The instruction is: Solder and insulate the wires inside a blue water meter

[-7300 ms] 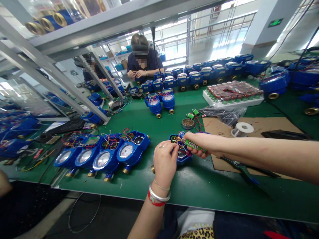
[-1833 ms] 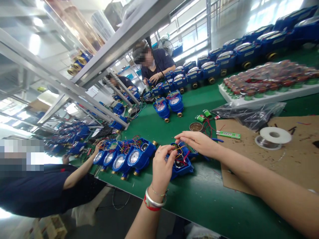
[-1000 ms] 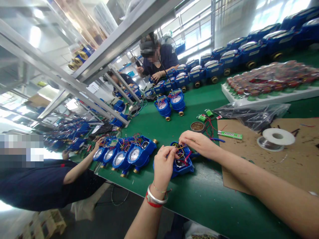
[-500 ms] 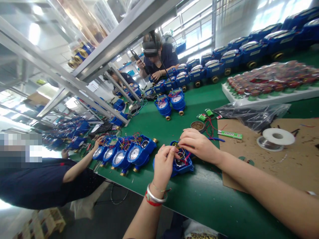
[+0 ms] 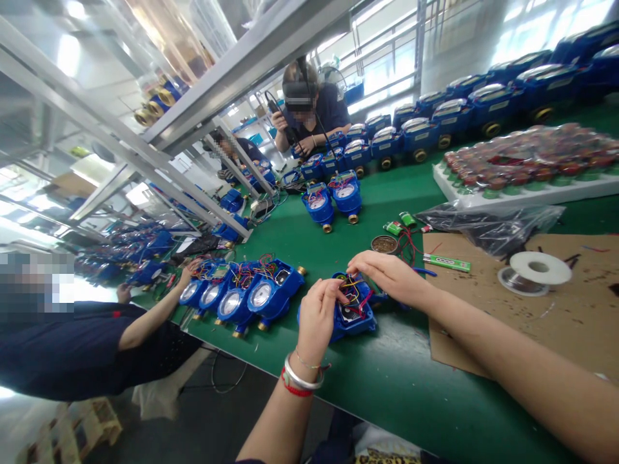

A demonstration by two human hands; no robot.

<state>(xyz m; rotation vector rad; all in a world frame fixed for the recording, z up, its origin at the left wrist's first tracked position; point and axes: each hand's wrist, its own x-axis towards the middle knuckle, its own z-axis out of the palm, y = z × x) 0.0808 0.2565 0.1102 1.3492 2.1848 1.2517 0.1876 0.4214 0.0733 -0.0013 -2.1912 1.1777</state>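
Note:
An open blue water meter housing [image 5: 355, 317] lies on the green table [image 5: 387, 380] in front of me, with red, yellow and black wires [image 5: 356, 295] sticking up from it. My left hand [image 5: 316, 319] rests on its left side, fingers curled and pinching the wires. From the right, my right hand [image 5: 389, 277] reaches over the housing's top, and its fingers are closed on the same wires. A green lighter [image 5: 445, 262] lies on the table to the right, held by nobody.
Several finished blue meters [image 5: 239, 293] sit in a row to the left, where a co-worker's hand [image 5: 189, 269] reaches. More meters [image 5: 333, 196] stand further back. A small tin [image 5: 384, 244], solder spool [image 5: 534, 269], cardboard sheet [image 5: 556, 316], plastic bag [image 5: 488, 222] and parts tray [image 5: 527, 171] lie right.
The lighter left my right hand and now lies on the table. Both hands moved onto the meter's wires. The view swung left, showing a seated co-worker.

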